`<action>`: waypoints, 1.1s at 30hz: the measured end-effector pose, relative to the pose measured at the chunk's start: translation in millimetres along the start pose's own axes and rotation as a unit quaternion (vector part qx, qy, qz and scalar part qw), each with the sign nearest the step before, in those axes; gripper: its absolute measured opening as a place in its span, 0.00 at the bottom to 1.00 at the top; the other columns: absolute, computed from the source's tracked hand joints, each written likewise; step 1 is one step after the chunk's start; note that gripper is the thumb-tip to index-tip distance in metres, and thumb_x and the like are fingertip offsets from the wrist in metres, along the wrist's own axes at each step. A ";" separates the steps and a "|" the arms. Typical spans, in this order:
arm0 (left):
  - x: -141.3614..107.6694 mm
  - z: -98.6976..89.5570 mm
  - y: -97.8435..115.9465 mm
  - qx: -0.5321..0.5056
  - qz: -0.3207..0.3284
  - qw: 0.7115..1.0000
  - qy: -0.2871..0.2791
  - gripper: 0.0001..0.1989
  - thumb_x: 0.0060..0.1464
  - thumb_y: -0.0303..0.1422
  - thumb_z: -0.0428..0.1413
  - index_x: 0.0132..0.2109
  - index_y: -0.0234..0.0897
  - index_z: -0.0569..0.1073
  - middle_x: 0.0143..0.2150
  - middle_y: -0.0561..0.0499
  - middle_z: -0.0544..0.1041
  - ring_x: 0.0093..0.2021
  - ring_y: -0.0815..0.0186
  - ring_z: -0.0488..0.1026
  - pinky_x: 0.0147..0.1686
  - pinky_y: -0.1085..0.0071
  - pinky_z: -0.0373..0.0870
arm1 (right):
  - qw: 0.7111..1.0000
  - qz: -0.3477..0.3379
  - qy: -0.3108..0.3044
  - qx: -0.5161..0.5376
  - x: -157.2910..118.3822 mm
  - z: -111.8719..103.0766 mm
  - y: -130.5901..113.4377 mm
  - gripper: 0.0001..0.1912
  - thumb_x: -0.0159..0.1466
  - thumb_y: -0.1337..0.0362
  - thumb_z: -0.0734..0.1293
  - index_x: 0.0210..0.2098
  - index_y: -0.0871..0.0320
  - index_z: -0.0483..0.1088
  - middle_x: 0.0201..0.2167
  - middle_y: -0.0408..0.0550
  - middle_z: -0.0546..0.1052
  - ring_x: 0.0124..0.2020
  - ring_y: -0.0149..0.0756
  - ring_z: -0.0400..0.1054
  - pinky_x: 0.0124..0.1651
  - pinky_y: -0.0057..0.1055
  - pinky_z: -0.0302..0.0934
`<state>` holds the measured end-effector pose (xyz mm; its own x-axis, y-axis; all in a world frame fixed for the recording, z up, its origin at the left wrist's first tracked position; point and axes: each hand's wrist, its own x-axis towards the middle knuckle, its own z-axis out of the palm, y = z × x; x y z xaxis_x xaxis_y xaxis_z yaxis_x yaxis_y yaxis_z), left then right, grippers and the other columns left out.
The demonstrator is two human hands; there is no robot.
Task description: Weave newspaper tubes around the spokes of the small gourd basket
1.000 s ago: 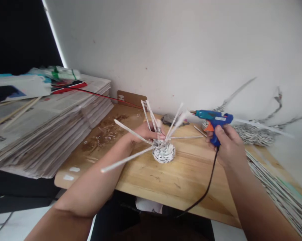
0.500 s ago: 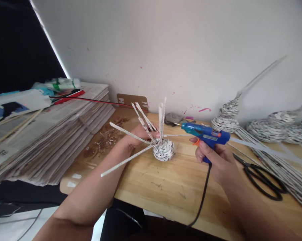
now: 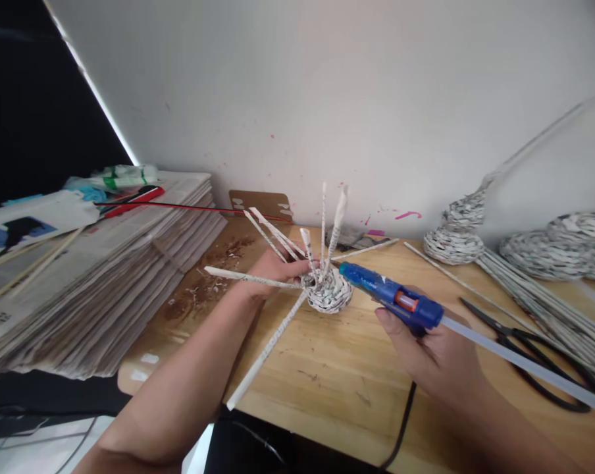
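My left hand (image 3: 276,271) grips a small ball woven from rolled newspaper (image 3: 331,293), its thumb at the upper left of the weave. Several rolled paper sticks (image 3: 265,352) fan out from the ball's top. In my right hand (image 3: 433,349) is a blue hot glue gun (image 3: 389,289), its nozzle at the ball's upper right side among the sticks. Whether the tip touches the paper I cannot tell. A long clear glue stick (image 3: 515,359) runs out of the gun's back, and its black cord (image 3: 401,428) hangs over the table edge.
Black scissors (image 3: 544,359) lie on the wooden table (image 3: 312,368) at right, beside a bundle of paper sticks (image 3: 539,296). Woven paper pieces (image 3: 455,230) stand by the wall. A tall newspaper stack (image 3: 179,230) fills the left side.
The glue gun has moved left, its nozzle now at the ball and its body tilted, back end lower. The ball has turned slightly in my left hand, and the sticks have shifted.
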<state>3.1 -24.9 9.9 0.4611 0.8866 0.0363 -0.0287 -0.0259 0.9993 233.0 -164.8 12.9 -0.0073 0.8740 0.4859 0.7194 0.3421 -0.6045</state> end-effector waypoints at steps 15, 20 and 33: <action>-1.4 7.5 -2.1 -0.032 -0.001 0.999 -0.022 0.16 0.45 0.41 0.67 0.35 0.32 0.76 0.26 0.53 0.75 0.21 0.74 0.66 0.21 0.76 0.61 | 0.996 -0.030 0.021 -0.076 4.3 -3.0 -9.8 0.08 0.67 0.57 0.64 0.39 0.54 0.70 0.22 0.42 0.72 0.21 0.34 0.65 0.26 0.30 0.56; -3.1 13.1 -2.0 -0.071 -0.010 0.997 -0.032 0.18 0.45 0.42 0.67 0.35 0.33 0.73 0.25 0.53 0.75 0.21 0.70 0.71 0.22 0.73 0.67 | 0.995 -0.018 0.023 -0.090 3.4 -3.2 -11.3 0.08 0.66 0.56 0.64 0.39 0.53 0.70 0.24 0.43 0.74 0.23 0.35 0.67 0.28 0.31 0.57; -1.7 12.7 -3.5 -0.006 0.040 0.999 0.012 0.15 0.47 0.40 0.66 0.35 0.32 0.75 0.28 0.51 0.76 0.27 0.71 0.71 0.28 0.75 0.67 | 0.990 -0.065 0.004 -0.121 0.8 -3.9 1.5 0.09 0.64 0.61 0.65 0.44 0.52 0.68 0.31 0.46 0.79 0.28 0.40 0.73 0.30 0.32 0.61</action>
<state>13.7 -32.2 6.5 0.4349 0.8931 0.1150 -0.0755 -0.0911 0.9930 236.7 -165.0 14.8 -0.1049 0.8248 0.5555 0.8587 0.3569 -0.3678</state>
